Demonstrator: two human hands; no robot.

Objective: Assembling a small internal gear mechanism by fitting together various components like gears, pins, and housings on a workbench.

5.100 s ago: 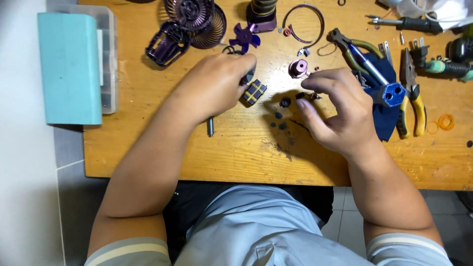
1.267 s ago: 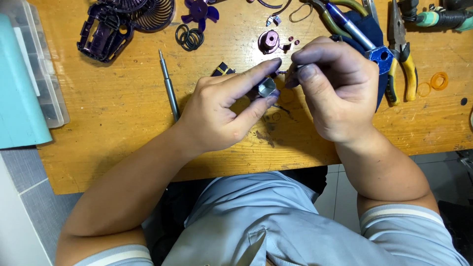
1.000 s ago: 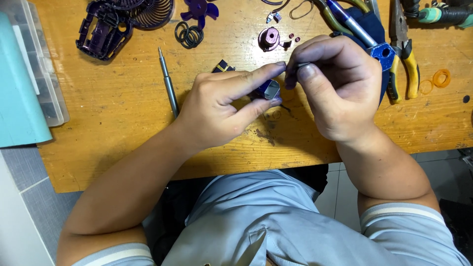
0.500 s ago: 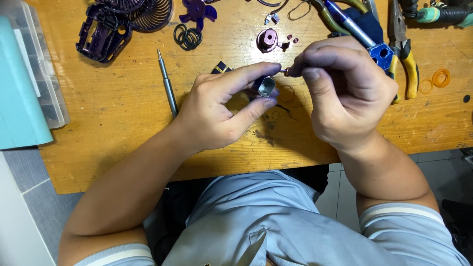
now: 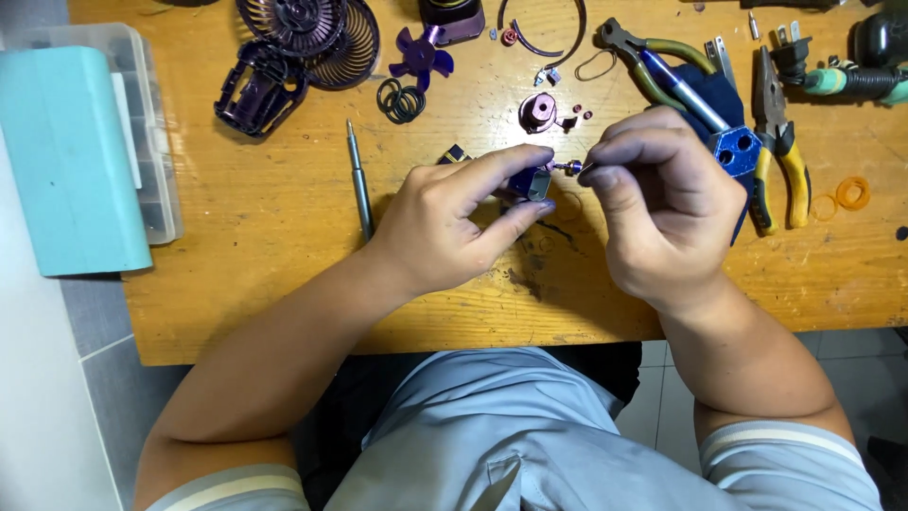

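Meanwhile, above the table (image 5: 284, 218), the left hand (image 5: 445, 227) pinched a small purple motor (image 5: 530, 182) between thumb and forefinger, while at its three o'clock the right hand (image 5: 662, 208) closed its fingers (image 5: 605, 156) on the motor's tiny shaft (image 5: 567, 167).

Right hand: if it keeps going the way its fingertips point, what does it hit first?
The right hand points left, pinching a tiny pin. First contact would likely be the small purple part in the left hand, almost touching already; depth unclear.

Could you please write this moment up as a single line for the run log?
left hand: pinches small motor part | right hand: fingertips on its shaft | surface: wooden table | nearby: screwdriver, pliers
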